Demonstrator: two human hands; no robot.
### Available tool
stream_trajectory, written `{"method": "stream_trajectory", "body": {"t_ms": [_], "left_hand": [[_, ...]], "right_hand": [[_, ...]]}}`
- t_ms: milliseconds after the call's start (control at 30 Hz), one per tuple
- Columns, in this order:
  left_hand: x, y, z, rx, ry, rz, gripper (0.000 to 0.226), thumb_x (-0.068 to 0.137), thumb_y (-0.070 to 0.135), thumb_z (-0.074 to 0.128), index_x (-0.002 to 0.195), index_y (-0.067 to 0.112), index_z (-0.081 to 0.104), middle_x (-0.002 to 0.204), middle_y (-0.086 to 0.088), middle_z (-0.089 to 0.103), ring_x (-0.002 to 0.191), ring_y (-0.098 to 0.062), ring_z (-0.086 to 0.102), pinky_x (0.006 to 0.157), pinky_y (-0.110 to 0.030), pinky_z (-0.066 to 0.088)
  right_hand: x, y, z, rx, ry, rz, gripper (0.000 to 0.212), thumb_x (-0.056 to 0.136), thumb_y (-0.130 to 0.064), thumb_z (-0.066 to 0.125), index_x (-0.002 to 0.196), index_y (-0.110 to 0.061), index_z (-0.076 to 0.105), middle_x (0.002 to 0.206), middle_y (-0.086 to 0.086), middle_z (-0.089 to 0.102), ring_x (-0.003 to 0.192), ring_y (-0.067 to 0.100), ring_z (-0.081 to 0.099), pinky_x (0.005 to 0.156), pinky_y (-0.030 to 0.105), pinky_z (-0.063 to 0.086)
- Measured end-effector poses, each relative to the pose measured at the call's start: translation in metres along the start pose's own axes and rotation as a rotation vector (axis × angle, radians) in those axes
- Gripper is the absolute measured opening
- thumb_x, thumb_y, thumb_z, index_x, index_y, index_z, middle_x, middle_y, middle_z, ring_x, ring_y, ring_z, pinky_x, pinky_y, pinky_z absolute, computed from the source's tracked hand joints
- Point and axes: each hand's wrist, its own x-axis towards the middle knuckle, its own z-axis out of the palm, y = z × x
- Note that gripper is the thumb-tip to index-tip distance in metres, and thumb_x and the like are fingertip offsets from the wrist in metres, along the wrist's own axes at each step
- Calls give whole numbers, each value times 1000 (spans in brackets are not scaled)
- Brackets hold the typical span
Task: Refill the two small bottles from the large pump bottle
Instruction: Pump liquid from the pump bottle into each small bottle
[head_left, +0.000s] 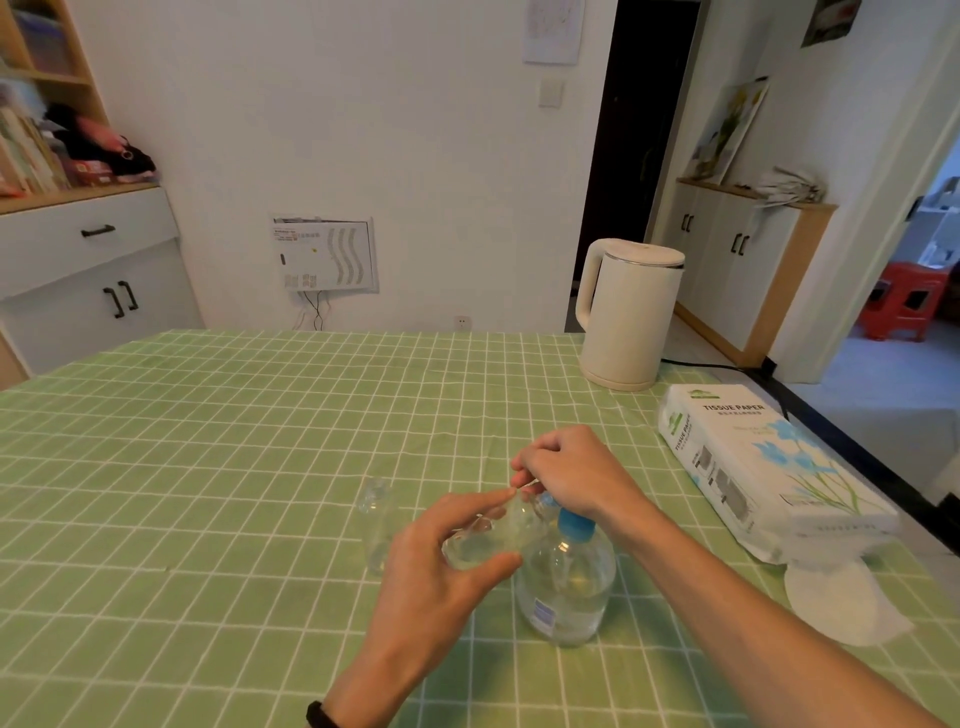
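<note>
I look down on a table under a green cloth with a white grid (218, 441), in a white-walled room with white cabinets left and right and a dark doorway behind. At the far right corner stands a cream electric kettle (626, 314), its black cord running off the right edge; along that edge lies a white pack of tissue paper (763, 467) with a round white pad (841, 603) just beside its near end. Near the middle of the near edge stands the large clear pump bottle with a blue collar (566, 582). My left hand (441, 566) is closed around a small clear bottle (488, 540), tilted with its mouth toward the pump head. My right hand (566, 473) sits over the pump top, fingers curled and pinched at the small bottle's mouth, hiding the nozzle. A second small clear bottle (376, 525) stands upright just left of my left hand, apart from it.
</note>
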Motion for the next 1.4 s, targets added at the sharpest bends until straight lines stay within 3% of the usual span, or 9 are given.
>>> {"method": "stream_trajectory", "body": {"t_ms": [167, 400, 733, 900, 1133, 1400], "left_hand": [[2, 2, -2, 3, -3, 16, 56, 77, 16, 91, 123, 42, 73, 110, 22, 77, 108, -4, 71, 93, -10, 49], [1, -2, -1, 3, -3, 16, 56, 78, 14, 91, 122, 43, 74, 109, 20, 77, 107, -7, 71, 93, -11, 49], [-1, -3, 0, 27, 7, 26, 58, 77, 16, 91, 122, 48, 73, 110, 24, 76, 109, -2, 70, 93, -10, 49], [-1, -1, 0, 54, 0, 22, 56, 77, 20, 91, 118, 53, 72, 109, 25, 76, 108, -4, 70, 93, -13, 49], [0, -1, -2, 52, 1, 40, 58, 77, 22, 91, 119, 56, 69, 109, 24, 75, 107, -4, 70, 93, -11, 50], [1, -6, -1, 79, -16, 39, 61, 77, 19, 90, 119, 57, 69, 109, 24, 75, 108, -4, 70, 92, -8, 46]], "right_hand": [[3, -8, -4, -96, -26, -30, 24, 96, -22, 62, 84, -14, 81, 83, -6, 81, 88, 20, 78, 90, 43, 62], [8, 2, -1, 27, 5, -16, 20, 99, -17, 61, 91, -14, 79, 82, -3, 81, 70, 6, 76, 76, 28, 61], [3, 3, 1, 24, -8, 7, 20, 99, -19, 60, 94, -13, 79, 85, -4, 81, 74, 8, 76, 86, 33, 62], [0, -4, -4, -25, -58, -7, 20, 97, -21, 62, 91, -14, 80, 87, -5, 81, 87, 17, 78, 88, 36, 61], [6, -4, -4, -18, -31, -24, 20, 98, -21, 62, 92, -15, 80, 86, -5, 81, 71, 4, 75, 63, 17, 51], [6, 6, 1, 77, -25, 16, 19, 99, -17, 62, 95, -12, 79, 83, -2, 81, 75, 8, 77, 87, 34, 63]]}}
